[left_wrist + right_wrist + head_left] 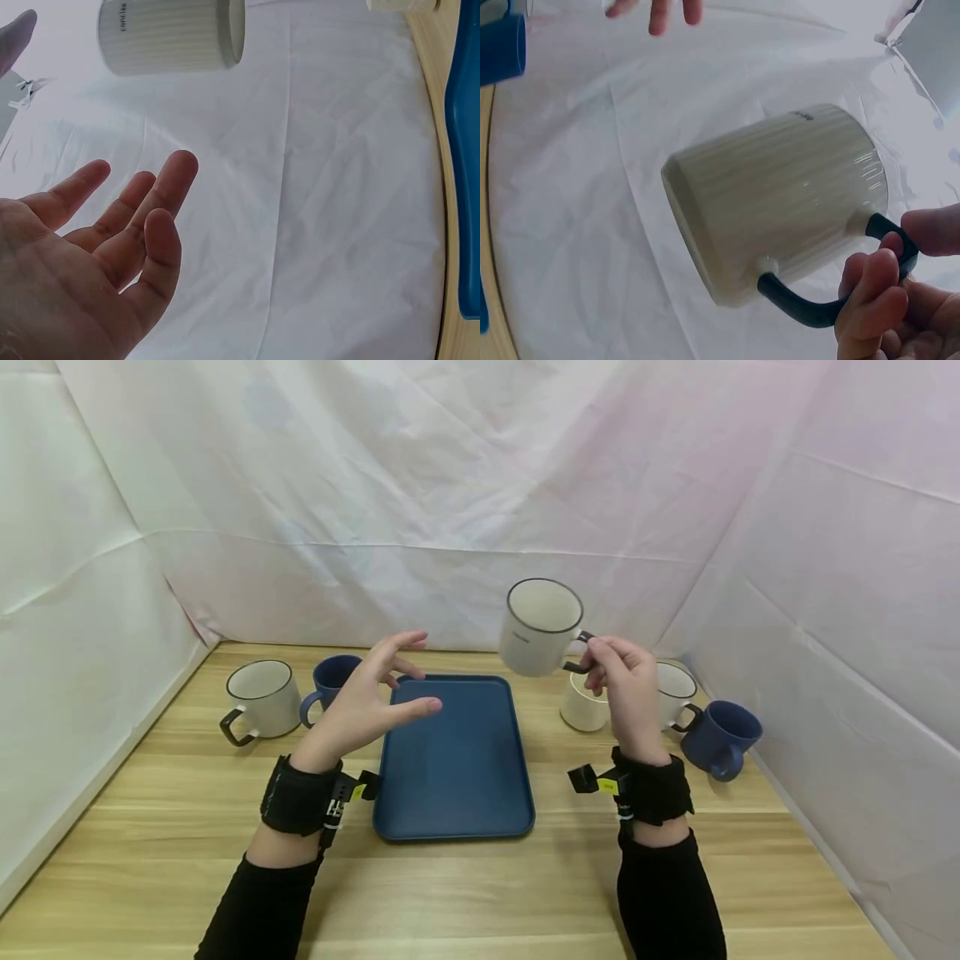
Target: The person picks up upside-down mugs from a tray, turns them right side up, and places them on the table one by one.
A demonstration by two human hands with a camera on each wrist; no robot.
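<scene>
My right hand (611,664) holds a cream ribbed mug (538,628) by its dark handle (832,304), lifted above the table to the right of the blue tray (457,777). The mug (776,199) is tilted, its mouth toward me in the head view. My left hand (375,693) hovers over the tray's left edge, fingers spread and empty. In the left wrist view the open palm (97,262) faces the raised mug (172,34).
A cream mug (261,700) and a blue mug (330,681) stand left of the tray. To its right stand two cream mugs (583,706) (675,693) and a blue mug (718,737). White sheets wall in the wooden table (465,885).
</scene>
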